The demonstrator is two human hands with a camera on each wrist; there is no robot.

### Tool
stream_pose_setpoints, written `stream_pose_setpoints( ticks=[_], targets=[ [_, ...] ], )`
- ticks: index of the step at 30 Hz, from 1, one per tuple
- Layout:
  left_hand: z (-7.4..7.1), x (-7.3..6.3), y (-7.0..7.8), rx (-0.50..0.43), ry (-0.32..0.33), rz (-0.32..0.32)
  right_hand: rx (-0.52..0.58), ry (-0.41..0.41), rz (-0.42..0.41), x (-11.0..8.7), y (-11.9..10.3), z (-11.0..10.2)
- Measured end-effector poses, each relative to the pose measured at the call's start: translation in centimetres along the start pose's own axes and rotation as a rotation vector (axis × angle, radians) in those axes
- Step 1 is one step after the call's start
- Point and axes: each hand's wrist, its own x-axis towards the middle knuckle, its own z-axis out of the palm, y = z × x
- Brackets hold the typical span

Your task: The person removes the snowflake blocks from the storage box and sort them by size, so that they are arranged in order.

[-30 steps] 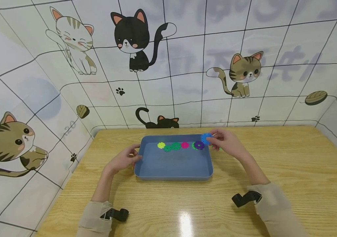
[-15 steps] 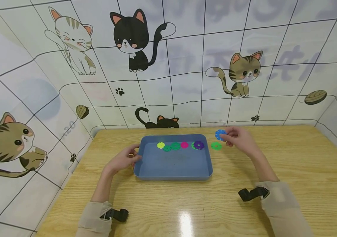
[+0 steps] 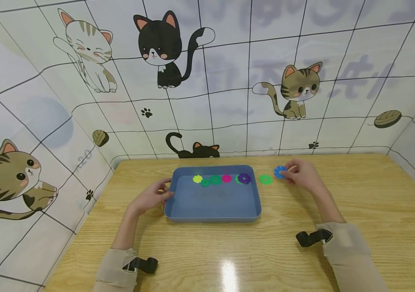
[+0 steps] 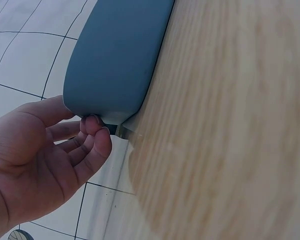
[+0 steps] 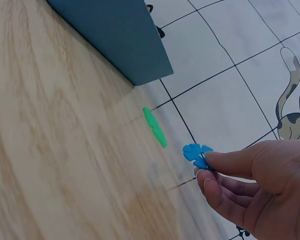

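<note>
My right hand (image 3: pixel 304 175) pinches a blue snowflake-shaped plastic disc (image 3: pixel 280 172) just above the table, right of the tray; the notched disc (image 5: pixel 197 154) shows between thumb and fingers in the right wrist view. Close to its left, a light green disc (image 3: pixel 265 179) lies flat on the wood. A blue-grey rectangular tray (image 3: pixel 212 209) stands in the middle, and my left hand (image 3: pixel 152 196) grips its left edge. In the left wrist view, the fingers (image 4: pixel 99 142) curl at the tray's outer side; part of them is hidden.
Along the tray's far side lie a yellow disc (image 3: pixel 197 179), two dark green discs (image 3: pixel 215 180), a pink disc (image 3: pixel 226 178) and a purple disc (image 3: pixel 244 179) overlapping a green one. A cat-patterned wall covering (image 3: pixel 229 121) rises behind the wooden table (image 3: pixel 200 251).
My right hand has carried the blue disc rightward from over the tray's far right corner, then lowered it, uncovering the light green disc. The left hand and tray have stayed put.
</note>
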Motion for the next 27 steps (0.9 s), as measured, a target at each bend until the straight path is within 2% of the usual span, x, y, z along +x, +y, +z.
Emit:
stream_pose_setpoints(
  ticks=[6, 11, 18, 27],
  targets=[
    [0.01, 0.00, 0.13, -0.009, -0.003, 0.007, 0.010, -0.040, 0.055, 0.04, 0.36, 0.08],
    [-0.02, -0.01, 0.13, -0.012, -0.002, 0.009, 0.002, -0.057, 0.060, 0.01, 0.45, 0.30],
    [-0.08, 0.01, -0.06, -0.018, -0.004, 0.006, -0.120, -0.043, 0.063, 0.05, 0.78, 0.66],
    [-0.15, -0.11, -0.10, -0.018, -0.017, 0.011, -0.189, -0.044, 0.069, -0.16, 0.54, 0.68]
  ],
)
